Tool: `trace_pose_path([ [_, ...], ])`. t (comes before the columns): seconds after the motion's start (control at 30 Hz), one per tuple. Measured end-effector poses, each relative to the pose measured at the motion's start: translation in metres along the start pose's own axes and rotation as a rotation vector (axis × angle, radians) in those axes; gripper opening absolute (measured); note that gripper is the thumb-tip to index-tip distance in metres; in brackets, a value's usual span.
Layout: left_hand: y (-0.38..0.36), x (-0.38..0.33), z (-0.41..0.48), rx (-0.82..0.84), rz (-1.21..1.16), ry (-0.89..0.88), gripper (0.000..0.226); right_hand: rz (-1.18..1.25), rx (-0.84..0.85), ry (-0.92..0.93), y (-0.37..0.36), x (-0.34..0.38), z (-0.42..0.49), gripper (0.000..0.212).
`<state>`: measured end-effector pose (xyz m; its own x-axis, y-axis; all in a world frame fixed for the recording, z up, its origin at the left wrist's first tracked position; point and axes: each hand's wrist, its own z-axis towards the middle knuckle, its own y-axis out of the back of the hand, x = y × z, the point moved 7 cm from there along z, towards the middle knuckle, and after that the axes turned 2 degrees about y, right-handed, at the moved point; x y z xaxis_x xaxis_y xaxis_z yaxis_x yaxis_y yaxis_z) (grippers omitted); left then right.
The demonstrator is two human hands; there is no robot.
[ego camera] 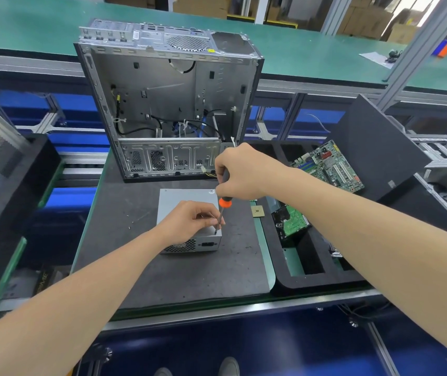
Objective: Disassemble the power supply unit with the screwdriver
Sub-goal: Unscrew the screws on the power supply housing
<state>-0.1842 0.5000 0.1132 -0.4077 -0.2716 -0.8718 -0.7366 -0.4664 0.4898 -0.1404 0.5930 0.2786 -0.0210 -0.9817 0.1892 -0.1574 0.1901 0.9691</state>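
The power supply unit [174,202] lies flat on the bench [162,272]. The right hand [240,172] grips the near-upright screwdriver [225,203] from above. The left hand [189,222] fingers [209,215] pinch its shaft, tip apparently at the unit's near-right corner.

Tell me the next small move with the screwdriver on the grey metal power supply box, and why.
Probably turn the handle anticlockwise with the right hand while the left hand steadies the tip. The black-and-orange screwdriver stands nearly upright, tip at the near right corner of the grey metal power supply box, left fingers pinching its shaft. The screw is hidden.
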Motion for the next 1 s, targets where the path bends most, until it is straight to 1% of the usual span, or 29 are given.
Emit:
trace_pose_path([
  [0.13, 0.000, 0.003, 0.000, 0.016, -0.014, -0.004, 0.018, -0.022, -0.003, 0.010, 0.002, 0.003, -0.001, 0.014],
  [0.23, 0.000, 0.005, 0.001, 0.030, -0.061, -0.010, 0.017, -0.068, 0.051, 0.110, 0.000, 0.013, -0.003, 0.010],
  [0.33, 0.000, 0.005, 0.001, 0.044, -0.086, -0.026, 0.023, -0.113, 0.109, 0.215, -0.002, 0.024, -0.005, 0.011],
  [0.43, -0.002, 0.006, 0.000, 0.099, -0.094, -0.017, 0.024, -0.133, 0.118, 0.273, -0.006, 0.031, -0.007, 0.012],
  [0.5, -0.002, 0.006, -0.001, 0.098, -0.056, -0.022, 0.022, -0.127, 0.108, 0.272, -0.008, 0.034, -0.007, 0.011],
  [0.53, -0.002, 0.005, -0.001, 0.083, -0.017, -0.029, 0.023, -0.117, 0.089, 0.247, -0.008, 0.033, -0.006, 0.012],
  [0.57, -0.002, 0.004, -0.001, 0.065, 0.028, -0.037, 0.024, -0.110, 0.051, 0.195, -0.006, 0.031, -0.004, 0.020],
  [0.63, -0.003, 0.003, 0.000, 0.048, 0.082, -0.041, 0.027, -0.132, -0.078, 0.007, 0.002, 0.022, 0.000, 0.045],
  [0.67, -0.005, 0.003, 0.001, 0.051, 0.090, -0.038, 0.028, -0.162, -0.124, -0.096, 0.004, 0.017, 0.002, 0.052],
  [0.7, -0.006, 0.004, 0.002, 0.058, 0.092, -0.036, 0.029, -0.183, -0.121, -0.172, 0.003, 0.014, 0.003, 0.053],
  [0.77, -0.006, 0.003, 0.002, 0.070, 0.106, -0.048, 0.029, -0.167, -0.022, -0.216, -0.006, 0.012, 0.007, 0.046],
  [0.8, -0.005, 0.003, 0.002, 0.075, 0.117, -0.059, 0.028, -0.160, 0.022, -0.198, -0.009, 0.013, 0.009, 0.039],
  [0.87, -0.005, 0.003, 0.001, 0.096, 0.120, -0.066, 0.025, -0.189, 0.051, -0.132, -0.008, 0.017, 0.011, 0.028],
  [0.97, -0.004, 0.003, 0.002, 0.143, 0.101, -0.065, 0.021, -0.243, 0.084, 0.038, -0.005, 0.024, 0.010, 0.034],
  [1.0, -0.003, 0.002, 0.002, 0.156, 0.091, -0.069, 0.020, -0.260, 0.113, 0.113, -0.006, 0.027, 0.010, 0.032],
])
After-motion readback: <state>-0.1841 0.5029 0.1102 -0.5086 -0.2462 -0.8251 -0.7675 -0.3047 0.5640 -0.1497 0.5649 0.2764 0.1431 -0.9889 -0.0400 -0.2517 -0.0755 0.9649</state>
